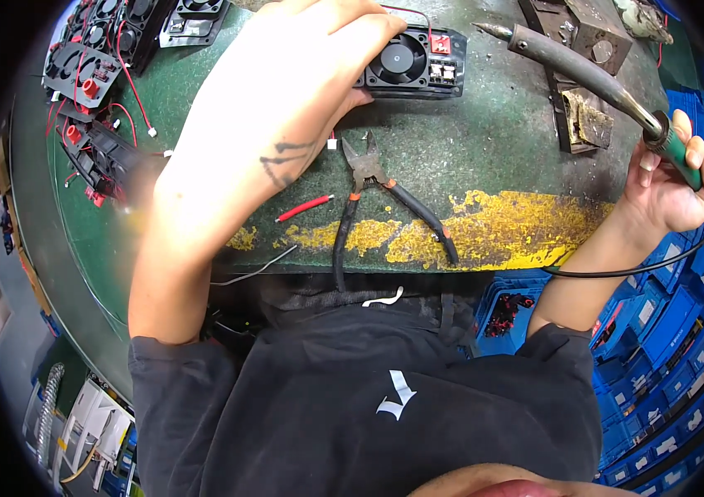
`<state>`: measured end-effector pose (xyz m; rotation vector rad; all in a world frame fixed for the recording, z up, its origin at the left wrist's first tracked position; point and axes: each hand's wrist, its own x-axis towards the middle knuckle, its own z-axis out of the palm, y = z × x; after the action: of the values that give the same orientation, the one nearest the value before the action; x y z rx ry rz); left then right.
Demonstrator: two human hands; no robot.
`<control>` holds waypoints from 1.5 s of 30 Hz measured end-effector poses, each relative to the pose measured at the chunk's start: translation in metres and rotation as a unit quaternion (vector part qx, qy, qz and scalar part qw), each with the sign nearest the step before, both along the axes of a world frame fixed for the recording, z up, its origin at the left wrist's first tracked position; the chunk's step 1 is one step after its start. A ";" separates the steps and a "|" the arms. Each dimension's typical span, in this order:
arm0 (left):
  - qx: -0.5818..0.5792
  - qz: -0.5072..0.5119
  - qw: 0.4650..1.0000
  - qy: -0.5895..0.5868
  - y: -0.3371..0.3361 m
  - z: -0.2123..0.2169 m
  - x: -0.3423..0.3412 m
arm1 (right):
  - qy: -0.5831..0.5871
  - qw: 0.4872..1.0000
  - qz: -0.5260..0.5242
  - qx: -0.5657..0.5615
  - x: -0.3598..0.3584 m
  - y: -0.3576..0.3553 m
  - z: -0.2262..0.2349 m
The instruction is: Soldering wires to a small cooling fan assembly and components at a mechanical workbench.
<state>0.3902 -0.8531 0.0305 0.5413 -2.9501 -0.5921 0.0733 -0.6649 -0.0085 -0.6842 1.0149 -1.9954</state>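
Note:
My left hand (pixel 331 41) is closed over the left part of a black fan unit (pixel 443 74) at the far middle of the bench. Its right end shows a small round fan, a red connector and a pale terminal block; my hand hides the rest. In my right hand (pixel 671 178) is a soldering iron (pixel 592 79), gripped by its green handle. The iron's tip points left, apart from the unit and to its upper right. Side cutters (pixel 366 170) with dark handles lie with jaws apart below the unit. A short red wire piece (pixel 304 208) rests left of them.
More black fan units (pixel 83 74) with red wires are heaped at the far left. A rusty metal stand (pixel 571 74) is at the far right. Solder wire (pixel 265 265) lies near the bench's front edge (pixel 493 232). Blue bins (pixel 658 331) fill the right side.

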 end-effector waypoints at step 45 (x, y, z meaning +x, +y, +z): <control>0.041 -0.140 0.942 0.301 -0.015 -0.036 0.009 | 0.242 0.961 -0.086 -0.102 0.093 0.107 0.029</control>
<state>0.3995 -0.8684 -0.0053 -0.0665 -2.4291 -0.7467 0.1665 -0.5582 0.0206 -1.2814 1.1887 -2.1527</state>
